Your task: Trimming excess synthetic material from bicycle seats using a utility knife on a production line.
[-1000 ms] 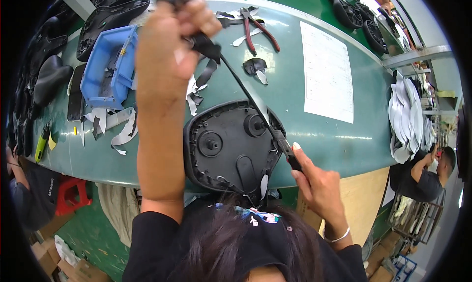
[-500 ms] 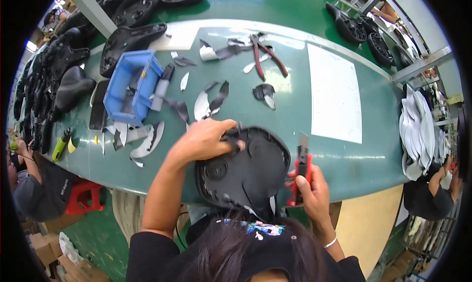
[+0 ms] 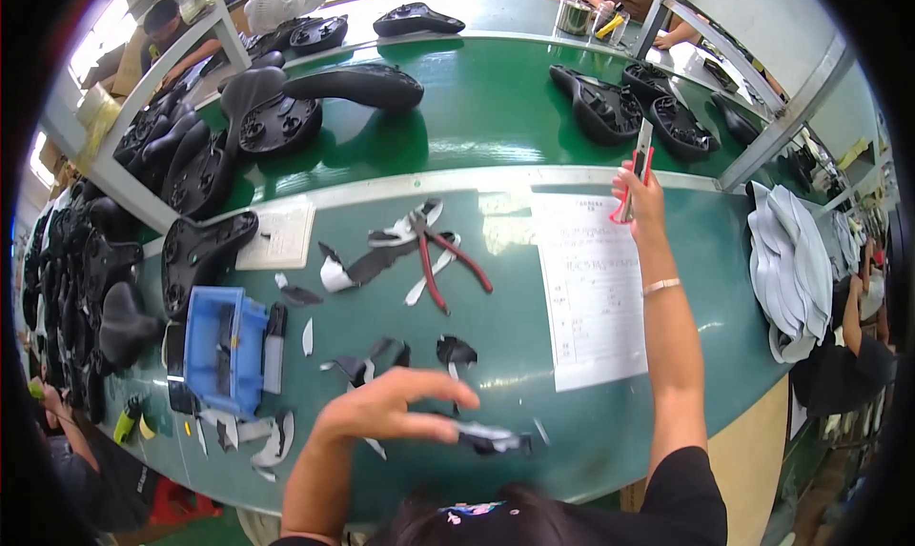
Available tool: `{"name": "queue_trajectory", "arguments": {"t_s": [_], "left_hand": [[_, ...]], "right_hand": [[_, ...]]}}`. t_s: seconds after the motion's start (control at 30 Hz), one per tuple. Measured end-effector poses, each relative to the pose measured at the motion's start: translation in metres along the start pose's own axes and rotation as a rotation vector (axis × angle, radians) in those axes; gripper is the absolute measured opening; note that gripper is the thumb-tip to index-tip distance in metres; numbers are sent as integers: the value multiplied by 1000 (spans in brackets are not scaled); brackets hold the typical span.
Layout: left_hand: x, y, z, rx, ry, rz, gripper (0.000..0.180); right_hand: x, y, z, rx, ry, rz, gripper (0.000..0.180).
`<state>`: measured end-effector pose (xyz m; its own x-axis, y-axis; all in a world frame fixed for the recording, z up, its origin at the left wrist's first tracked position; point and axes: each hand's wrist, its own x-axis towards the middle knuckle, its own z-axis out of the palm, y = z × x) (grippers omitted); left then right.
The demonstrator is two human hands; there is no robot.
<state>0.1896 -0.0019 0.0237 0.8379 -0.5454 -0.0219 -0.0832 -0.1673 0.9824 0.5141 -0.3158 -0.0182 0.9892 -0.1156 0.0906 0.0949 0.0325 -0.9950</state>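
My right hand (image 3: 640, 198) is stretched far out over the table's back edge, closed around a red utility knife (image 3: 639, 174) with its blade pointing up and away. Lower down, my left hand (image 3: 400, 405) hovers above the green table, thumb and fingers apart. Just by its fingertips lies a black-and-white trimmed scrap (image 3: 491, 439), slightly blurred. Beyond that hand are more offcuts (image 3: 370, 363) and a small black scrap (image 3: 457, 350). Red-handled pincers (image 3: 440, 260) rest on scraps farther back. Black bicycle saddles (image 3: 596, 106) lie on a green surface past the table edge, near the knife.
A printed white sheet (image 3: 591, 308) lies under my right arm. At left stand a blue bin (image 3: 229, 355) and stacked saddles (image 3: 129, 322). White curved pieces (image 3: 786, 274) hang at right. Metal posts (image 3: 796, 108) flank the table; other people work around it.
The saddle has left my left hand, which is now spread. My right hand has swung far forward with the knife. The view has tilted up, showing more of the green surface beyond.
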Motion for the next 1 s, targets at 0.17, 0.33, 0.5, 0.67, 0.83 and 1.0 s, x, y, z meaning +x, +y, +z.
{"name": "queue_trajectory", "arguments": {"t_s": [0.17, 0.33, 0.5, 0.67, 0.83, 1.0], "left_hand": [[44, -54, 15, 233, 838, -57, 12], [51, -61, 11, 143, 961, -111, 14], [50, -60, 8, 110, 952, -116, 15], [29, -66, -3, -544, 861, 87, 69], [-16, -22, 3, -775, 922, 120, 67], [-72, -23, 6, -803, 932, -6, 55]], "right_hand": [[105, 40, 38, 232, 155, 199, 45], [99, 51, 65, 199, 70, 67, 34], [-48, 3, 65, 463, -179, 230, 26], [-249, -43, 47, 275, -466, 495, 30], [-341, -41, 5, -152, -976, 279, 33], [-337, -44, -7, -303, -655, 107, 60]]}}
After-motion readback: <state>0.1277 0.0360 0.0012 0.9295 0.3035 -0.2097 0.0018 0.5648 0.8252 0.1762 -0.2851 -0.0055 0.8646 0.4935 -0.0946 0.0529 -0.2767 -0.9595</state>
